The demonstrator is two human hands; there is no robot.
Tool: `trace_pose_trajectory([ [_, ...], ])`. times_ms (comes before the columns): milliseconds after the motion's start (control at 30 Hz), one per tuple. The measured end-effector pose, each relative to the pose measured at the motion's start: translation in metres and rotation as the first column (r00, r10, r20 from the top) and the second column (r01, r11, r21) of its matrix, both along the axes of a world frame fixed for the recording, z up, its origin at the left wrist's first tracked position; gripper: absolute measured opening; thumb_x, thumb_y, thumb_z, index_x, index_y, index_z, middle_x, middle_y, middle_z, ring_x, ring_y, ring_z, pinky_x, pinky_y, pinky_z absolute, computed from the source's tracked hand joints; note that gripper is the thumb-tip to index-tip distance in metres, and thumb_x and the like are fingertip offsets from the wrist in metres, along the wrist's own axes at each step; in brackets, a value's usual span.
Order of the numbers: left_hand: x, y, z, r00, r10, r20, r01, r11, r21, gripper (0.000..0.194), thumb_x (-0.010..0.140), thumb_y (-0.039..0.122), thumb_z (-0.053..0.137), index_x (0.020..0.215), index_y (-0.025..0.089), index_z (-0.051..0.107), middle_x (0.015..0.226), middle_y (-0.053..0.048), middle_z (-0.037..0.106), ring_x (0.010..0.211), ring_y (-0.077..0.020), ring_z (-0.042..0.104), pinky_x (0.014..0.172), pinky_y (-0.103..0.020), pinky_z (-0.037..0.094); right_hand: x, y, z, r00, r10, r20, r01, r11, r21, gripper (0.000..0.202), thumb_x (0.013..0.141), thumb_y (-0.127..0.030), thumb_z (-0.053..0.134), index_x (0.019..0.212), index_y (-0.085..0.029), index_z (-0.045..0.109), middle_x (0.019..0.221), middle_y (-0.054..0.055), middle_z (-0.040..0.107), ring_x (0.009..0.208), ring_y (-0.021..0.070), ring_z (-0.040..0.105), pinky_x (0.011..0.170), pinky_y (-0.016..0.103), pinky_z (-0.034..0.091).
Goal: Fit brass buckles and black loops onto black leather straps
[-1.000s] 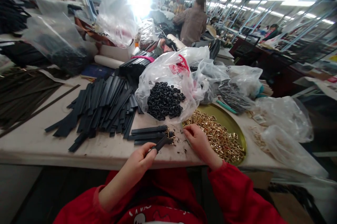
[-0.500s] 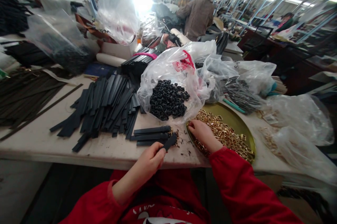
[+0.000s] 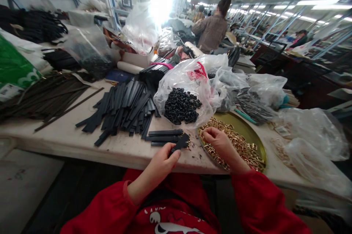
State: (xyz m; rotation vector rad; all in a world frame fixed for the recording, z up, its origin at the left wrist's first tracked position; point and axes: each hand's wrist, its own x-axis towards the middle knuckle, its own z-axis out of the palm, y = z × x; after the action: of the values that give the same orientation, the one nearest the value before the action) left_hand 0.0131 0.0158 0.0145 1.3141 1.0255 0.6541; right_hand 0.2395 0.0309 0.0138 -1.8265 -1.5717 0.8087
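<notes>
My left hand (image 3: 166, 157) grips a short black strap (image 3: 181, 143) between thumb and fingers, tilted up to the right. Just behind it, several finished-looking black straps (image 3: 163, 138) with gold fittings at their right ends lie side by side on the table. My right hand (image 3: 216, 140) is closed in a pinch above the near left part of a round, gold-coloured tray (image 3: 251, 129). A small gold buckle seems to be at its fingertips, partly hidden. Loose gold buckles (image 3: 233, 136) are heaped in the tray below that hand.
An opened plastic bag (image 3: 209, 96) of small black loops (image 3: 181, 105) stands behind my hands. To its left lies a pile of black straps (image 3: 123, 105), with long brown strips (image 3: 52, 94) farther left. Clear bags (image 3: 310, 131) lie at the right. A person (image 3: 211, 30) stands beyond the table.
My right hand has drawn back slightly to the right over the buckles, its fingers pinched. The left hand keeps the strap. The whole view has tilted up and turned left.
</notes>
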Motion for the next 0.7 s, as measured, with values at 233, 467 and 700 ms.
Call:
trace_pose_trajectory([
  [233, 0.003, 0.002, 0.008, 0.991, 0.059, 0.123, -0.044, 0.992, -0.122, 0.026, 0.074, 0.043, 0.051, 0.075, 0.017, 0.047, 0.050, 0.009, 0.036, 0.040, -0.0056, 0.030, 0.039, -0.018, 0.023, -0.070, -0.033, 0.007, 0.473, -0.091, -0.877, -0.252, 0.939, -0.234, 0.024, 0.071, -0.038, 0.066, 0.074, -0.016, 0.057, 0.068, -0.002, 0.055, 0.055, 0.0067, 0.049, 0.054, 0.020, 0.039],
  [467, -0.009, -0.001, -0.004, 0.988, 0.153, 0.006, -0.153, 0.988, 0.038, 0.018, 0.079, 0.034, 0.047, 0.075, 0.016, 0.050, 0.058, 0.006, 0.043, 0.049, -0.0065, 0.036, 0.046, -0.018, 0.029, -0.084, -0.033, 0.003, 0.731, 0.000, -0.683, -0.174, 0.967, -0.185, 0.036, 0.066, -0.051, 0.066, 0.068, -0.017, 0.056, 0.058, -0.003, 0.054, 0.051, 0.0082, 0.046, 0.052, 0.023, 0.037],
  [700, -0.008, 0.002, -0.008, 0.997, 0.058, -0.049, -0.057, 0.998, 0.027, 0.018, 0.081, 0.032, 0.043, 0.071, 0.018, 0.046, 0.054, 0.006, 0.046, 0.048, -0.0079, 0.039, 0.047, -0.020, 0.031, -0.082, -0.036, -0.004, 0.828, 0.031, -0.560, -0.156, 0.972, -0.177, 0.038, 0.070, -0.053, 0.060, 0.063, -0.018, 0.049, 0.053, -0.004, 0.048, 0.050, 0.0088, 0.041, 0.050, 0.023, 0.033],
])
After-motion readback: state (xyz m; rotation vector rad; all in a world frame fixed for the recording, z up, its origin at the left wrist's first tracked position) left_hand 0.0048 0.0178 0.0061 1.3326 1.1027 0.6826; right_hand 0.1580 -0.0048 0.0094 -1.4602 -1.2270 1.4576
